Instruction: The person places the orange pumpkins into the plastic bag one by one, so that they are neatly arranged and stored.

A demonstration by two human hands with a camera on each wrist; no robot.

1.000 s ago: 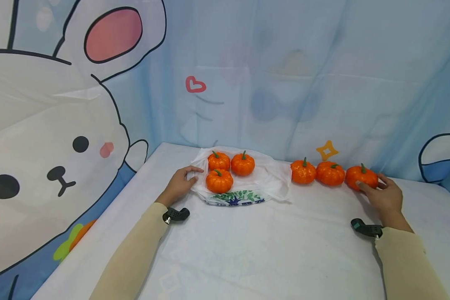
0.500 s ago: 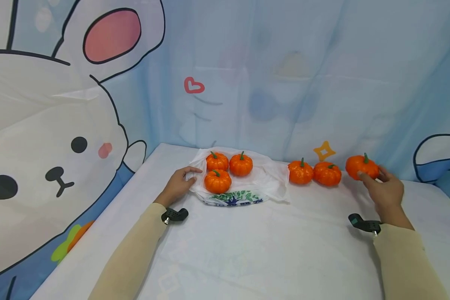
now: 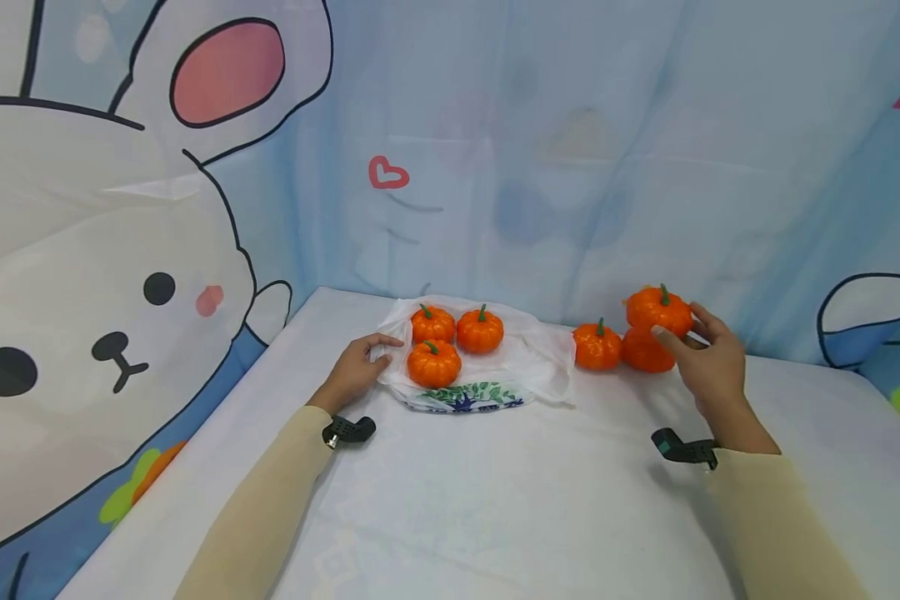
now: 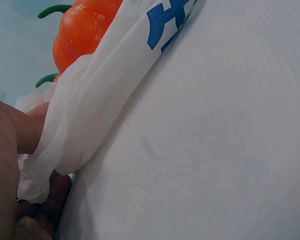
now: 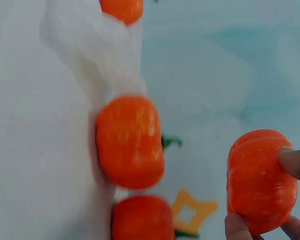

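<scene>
My right hand (image 3: 714, 367) holds a small orange pumpkin (image 3: 656, 310) with a green stem, thumb on one side and fingers on the other. It is raised off the table and overlaps a second pumpkin (image 3: 647, 353) in the head view. Left of that one sits another pumpkin (image 3: 597, 347), beside the bag's right edge. The white plastic bag (image 3: 532, 354) lies flat with three pumpkins on it, the front one (image 3: 433, 367) nearest me. At the bag's left edge, my left hand (image 3: 354, 371) pinches the plastic (image 4: 85, 120) between thumb and fingers.
A white cloth (image 3: 540, 500) covers the table. Behind it hangs a light blue curtain (image 3: 450, 225) with cartoon prints, close to the row of pumpkins. A large printed bear (image 3: 97, 275) fills the left side.
My right hand has lifted the rightmost pumpkin off the table and carried it left, over the pumpkin beside it. My left hand has stayed at the bag's edge.
</scene>
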